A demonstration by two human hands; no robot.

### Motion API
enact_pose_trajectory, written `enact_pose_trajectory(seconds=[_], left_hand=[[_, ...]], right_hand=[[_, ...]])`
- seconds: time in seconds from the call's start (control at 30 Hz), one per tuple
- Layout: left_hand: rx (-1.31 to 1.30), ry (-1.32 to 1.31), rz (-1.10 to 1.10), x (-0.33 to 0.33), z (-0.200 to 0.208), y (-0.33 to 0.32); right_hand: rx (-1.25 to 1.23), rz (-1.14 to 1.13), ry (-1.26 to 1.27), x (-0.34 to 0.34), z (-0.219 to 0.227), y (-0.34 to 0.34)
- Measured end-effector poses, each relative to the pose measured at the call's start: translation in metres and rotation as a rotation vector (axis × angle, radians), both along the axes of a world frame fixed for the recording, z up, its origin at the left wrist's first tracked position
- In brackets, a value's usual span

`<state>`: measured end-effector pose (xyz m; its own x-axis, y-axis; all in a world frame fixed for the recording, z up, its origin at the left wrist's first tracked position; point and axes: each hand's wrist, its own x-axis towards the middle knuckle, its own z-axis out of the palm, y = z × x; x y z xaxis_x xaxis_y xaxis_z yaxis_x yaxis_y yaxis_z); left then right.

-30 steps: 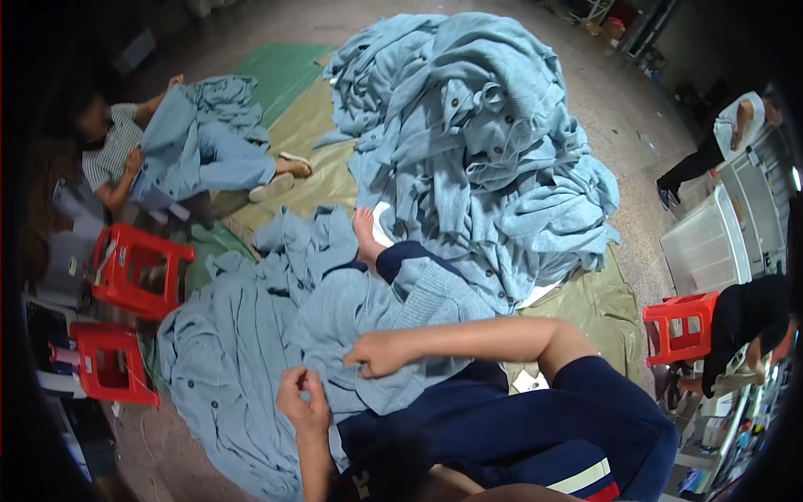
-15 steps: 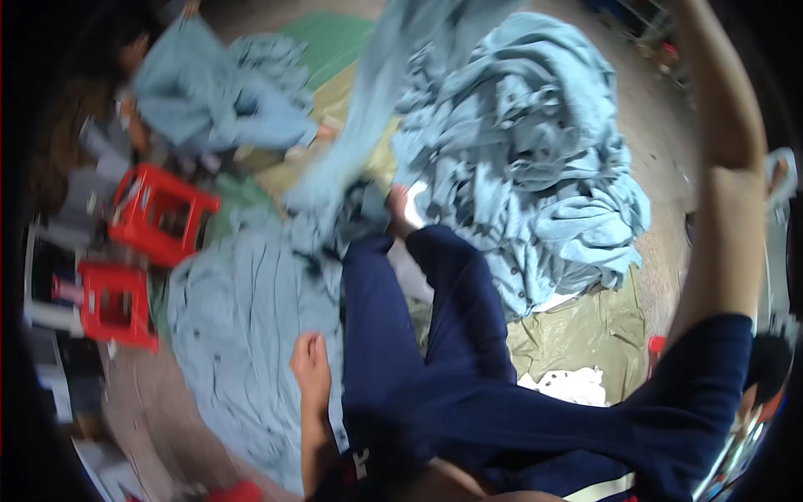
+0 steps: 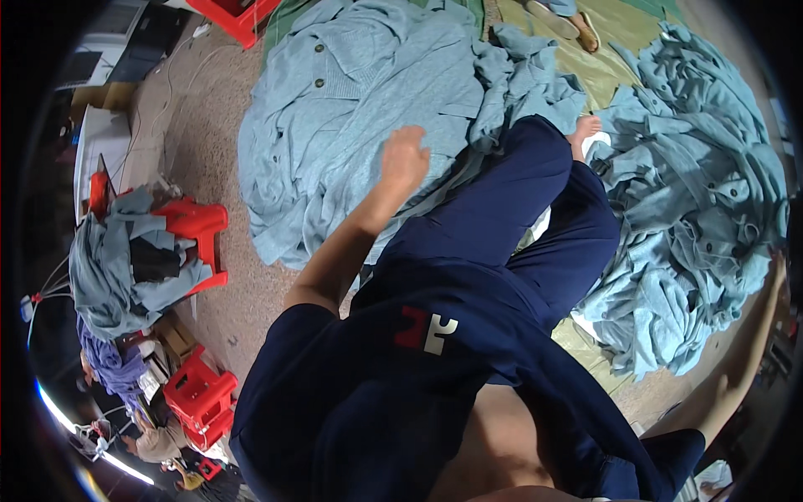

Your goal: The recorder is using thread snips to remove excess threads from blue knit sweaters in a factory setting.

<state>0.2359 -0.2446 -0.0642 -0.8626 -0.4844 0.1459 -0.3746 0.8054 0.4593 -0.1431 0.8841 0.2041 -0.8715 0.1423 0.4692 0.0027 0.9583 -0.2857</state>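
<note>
My left hand [image 3: 406,157] is over a broad heap of light blue knit cardigans [image 3: 360,100] in front of my left side. Its fingers look curled in, and no cloth is seen pulled up by them. Dark buttons and a ribbed edge show on the heap's top garment. My right arm stretches out to the right, and my right hand [image 3: 778,269] is by the edge of a second, crumpled heap of the same blue knits [image 3: 669,201]. That hand is dim near the picture's rim, so its fingers cannot be made out.
Red plastic stools [image 3: 201,389] stand on the left, one with blue garments [image 3: 113,259] draped over it. A smaller bunch of knits [image 3: 527,84] lies between the heaps. Olive sheeting [image 3: 619,25] covers part of the floor. Another person's foot [image 3: 590,35] shows at the top.
The view has swung to the left. My right arm, raised high before, is now low and out to the right. The blue cloth streaking through the air no longer shows there.
</note>
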Motion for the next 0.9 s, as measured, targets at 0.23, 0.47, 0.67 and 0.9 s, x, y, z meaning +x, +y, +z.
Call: enact_pose_trajectory(seconds=[0.23, 0.47, 0.67, 0.9], left_hand=[[-0.027, -0.079, -0.276, -0.154, -0.046, 0.041], [0.698, -0.348, -0.203, -0.201, -0.141, 0.118], [1.304, -0.288, 0.178, -0.27, -0.18, 0.172], [1.316, -0.135, 0.115, -0.284, -0.104, 0.186]], right_hand=[[-0.354, -0.007, -0.198, 0.062, -0.137, -0.133], [-0.488, 0.266, -0.541, 0.159, -0.15, -0.475], [-0.919, 0.175, -0.737, 0.259, -0.181, -0.583], [-1.081, 0.07, -0.718, 0.29, -0.188, -0.629]])
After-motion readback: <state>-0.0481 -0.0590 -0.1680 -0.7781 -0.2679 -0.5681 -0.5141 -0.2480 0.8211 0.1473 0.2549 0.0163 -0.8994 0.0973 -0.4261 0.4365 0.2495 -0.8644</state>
